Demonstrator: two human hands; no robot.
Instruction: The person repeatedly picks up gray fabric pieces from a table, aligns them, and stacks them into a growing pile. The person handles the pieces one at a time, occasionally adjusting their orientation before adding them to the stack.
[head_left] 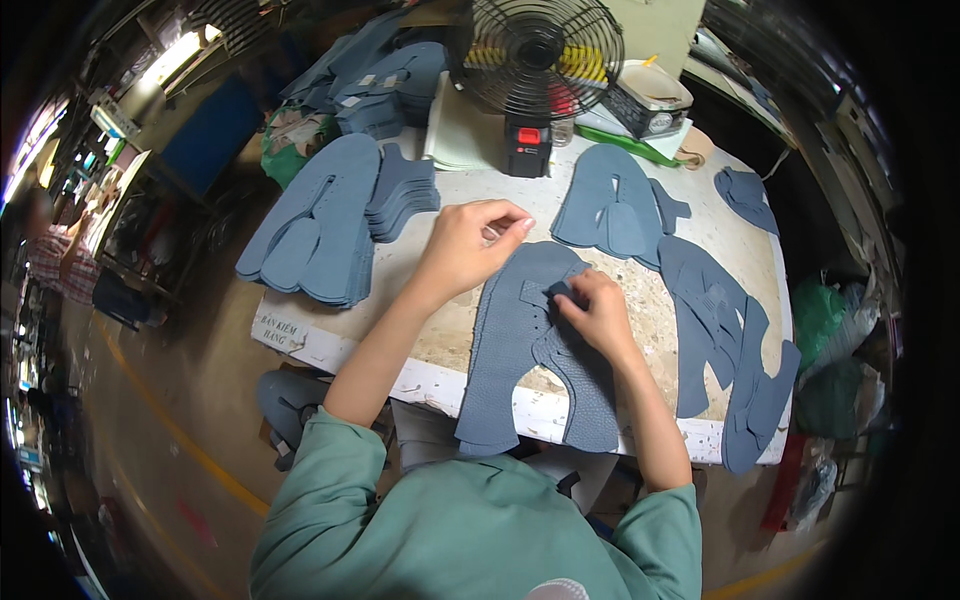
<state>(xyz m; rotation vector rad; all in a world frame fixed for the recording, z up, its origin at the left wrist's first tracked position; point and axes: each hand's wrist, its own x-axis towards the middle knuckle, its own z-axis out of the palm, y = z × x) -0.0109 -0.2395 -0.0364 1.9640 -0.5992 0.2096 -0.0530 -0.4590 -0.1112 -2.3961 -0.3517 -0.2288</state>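
My right hand [600, 312] is pinched shut on a small blue-grey tab [558, 291], pressing it down onto the big leather upper [530, 350] that lies flat in front of me, its two long legs hanging over the near edge of the table [440, 345]. My left hand [468, 245] hovers just above and to the left of the upper, thumb and fingers closed narrowly on something small and pale; it is too small for me to tell what it is, possibly a sticker or a bit of backing. From how the hands sit, I judge I am in the middle of fixing the small piece onto the upper near its throat, with the right hand holding it in register. The next move, as I read it, calls for keeping the tab from sliding while the left hand comes in, so pressure should stay straight down and the upper should not be dragged toward the edge. Further out, a spread of cut pieces [715, 320] lies to my right, another pair [615, 200] beyond the upper, and tall stacks [320, 225] of the same blue-grey shapes sit well to the left. A black fan [538, 55] stands at the far side of the table, with a basket [650, 100] beside it.
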